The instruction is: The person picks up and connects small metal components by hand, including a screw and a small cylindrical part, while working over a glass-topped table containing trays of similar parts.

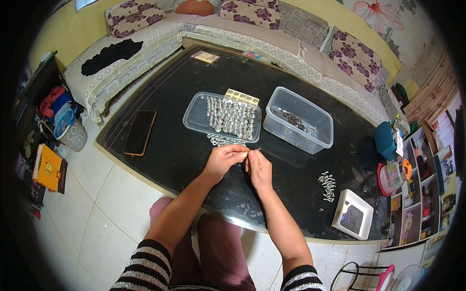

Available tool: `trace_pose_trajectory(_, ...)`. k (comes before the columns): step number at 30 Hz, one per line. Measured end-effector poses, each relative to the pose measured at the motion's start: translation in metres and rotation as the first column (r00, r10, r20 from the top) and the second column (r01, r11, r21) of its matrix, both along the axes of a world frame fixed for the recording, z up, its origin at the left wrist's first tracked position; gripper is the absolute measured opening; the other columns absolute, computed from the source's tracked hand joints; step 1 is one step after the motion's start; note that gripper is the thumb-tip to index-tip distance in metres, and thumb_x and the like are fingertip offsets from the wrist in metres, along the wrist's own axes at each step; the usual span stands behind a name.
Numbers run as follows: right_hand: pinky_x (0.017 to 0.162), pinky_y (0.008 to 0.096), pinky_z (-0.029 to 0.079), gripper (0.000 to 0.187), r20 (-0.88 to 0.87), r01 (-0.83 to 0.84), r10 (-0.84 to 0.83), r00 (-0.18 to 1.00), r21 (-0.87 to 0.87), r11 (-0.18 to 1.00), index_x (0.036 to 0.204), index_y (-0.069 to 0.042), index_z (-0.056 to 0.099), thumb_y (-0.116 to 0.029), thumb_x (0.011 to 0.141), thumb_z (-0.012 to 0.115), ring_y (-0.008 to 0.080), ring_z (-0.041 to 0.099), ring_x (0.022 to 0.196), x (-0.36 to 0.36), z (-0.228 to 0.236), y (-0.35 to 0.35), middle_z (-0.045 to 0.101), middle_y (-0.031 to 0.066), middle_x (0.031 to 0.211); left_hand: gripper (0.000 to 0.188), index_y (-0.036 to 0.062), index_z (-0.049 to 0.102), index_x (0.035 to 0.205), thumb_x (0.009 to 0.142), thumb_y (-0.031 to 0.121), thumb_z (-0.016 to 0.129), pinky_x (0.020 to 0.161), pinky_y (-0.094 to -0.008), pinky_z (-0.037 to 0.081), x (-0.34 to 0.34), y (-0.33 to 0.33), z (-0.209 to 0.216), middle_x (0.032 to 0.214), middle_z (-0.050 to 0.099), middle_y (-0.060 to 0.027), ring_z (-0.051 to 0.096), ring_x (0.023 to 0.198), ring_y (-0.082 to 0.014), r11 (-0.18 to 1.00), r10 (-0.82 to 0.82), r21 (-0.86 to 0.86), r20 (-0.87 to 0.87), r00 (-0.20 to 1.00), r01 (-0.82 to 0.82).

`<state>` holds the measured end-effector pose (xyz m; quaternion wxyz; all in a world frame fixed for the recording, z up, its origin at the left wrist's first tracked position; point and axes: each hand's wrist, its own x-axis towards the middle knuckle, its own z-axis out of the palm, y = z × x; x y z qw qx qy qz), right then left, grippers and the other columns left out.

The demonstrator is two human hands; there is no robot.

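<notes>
My left hand (226, 160) and my right hand (258, 169) meet over the near part of the black table, both with fingers pinched. Between their fingertips is a small piece, mostly hidden, whose kind I cannot make out. Just beyond them lies a cluster of small silver ring-like metal parts (221, 140). Behind that, rows of shiny round metal pieces (230, 118) stand on a clear plastic lid (192, 116). A clear plastic tub (320, 140), right of the lid, holds a heap of small dark parts (296, 121).
A phone (140, 133) lies on the table's left side. Cream-coloured divided packaging (241, 96) sits at the lid's far edge. Toward the right are a pile of silver screw-like parts (327, 186) and a white open box (353, 214). A sofa (204, 22) runs behind the table.
</notes>
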<state>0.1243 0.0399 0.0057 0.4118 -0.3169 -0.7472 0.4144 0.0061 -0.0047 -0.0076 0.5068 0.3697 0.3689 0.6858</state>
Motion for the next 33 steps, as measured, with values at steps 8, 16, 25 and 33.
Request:
trace_pose_trajectory(8,0.04,0.0189,0.028,0.041,-0.07,-0.11,0.092,0.993,-0.306,0.946,0.06,-0.006,0.043,-0.036,0.087,0.035,0.0052,0.035,0.042,0.001,0.001,0.002,0.041,-0.0006,0.048,0.018,-0.0035,0.055,0.093,0.077,0.004,0.054,0.069,-0.0217,0.042,-0.001,-0.001,0.002,0.083,0.057,-0.005,0.052,0.074,-0.0088,0.999,-0.04,0.009,-0.015,0.999,0.04)
trace_pose_trajectory(16,0.041,0.0177,0.029,0.036,-0.138,-0.137,0.094,0.986,-0.35,0.927,0.065,-0.006,0.047,-0.033,0.086,0.038,0.0043,0.036,0.044,0.0,-0.007,0.006,0.043,-0.0012,0.051,0.018,-0.0031,0.055,0.093,0.077,0.005,0.054,0.067,-0.0204,0.041,0.0,0.0,0.003,0.081,0.057,-0.0046,0.051,0.071,-0.0081,0.999,-0.036,0.0,-0.022,0.999,0.036)
trace_pose_trajectory(25,0.046,0.0164,0.034,0.011,-0.276,-0.115,-0.015,0.961,-0.45,0.886,0.077,-0.003,0.056,-0.014,0.078,0.055,0.0034,0.043,0.051,0.003,0.0,0.009,0.05,-0.0019,0.061,0.018,-0.0022,0.055,0.093,0.077,0.005,0.054,0.066,-0.0185,0.041,0.0,0.0,0.002,0.079,0.056,-0.003,0.05,0.069,-0.0064,1.0,0.005,-0.028,-0.032,0.999,-0.006)
trace_pose_trajectory(33,0.057,0.0179,0.042,0.013,-0.432,-0.207,0.008,0.902,-0.414,0.887,0.088,0.0,0.056,-0.006,0.077,0.055,0.0065,0.05,0.06,0.005,0.009,0.007,0.056,0.0022,0.071,0.019,-0.0003,0.054,0.096,0.078,0.006,0.052,0.067,-0.0183,0.042,-0.005,0.0,-0.002,0.084,0.056,-0.0035,0.052,0.072,-0.0071,0.997,-0.034,-0.063,0.065,0.997,0.038)
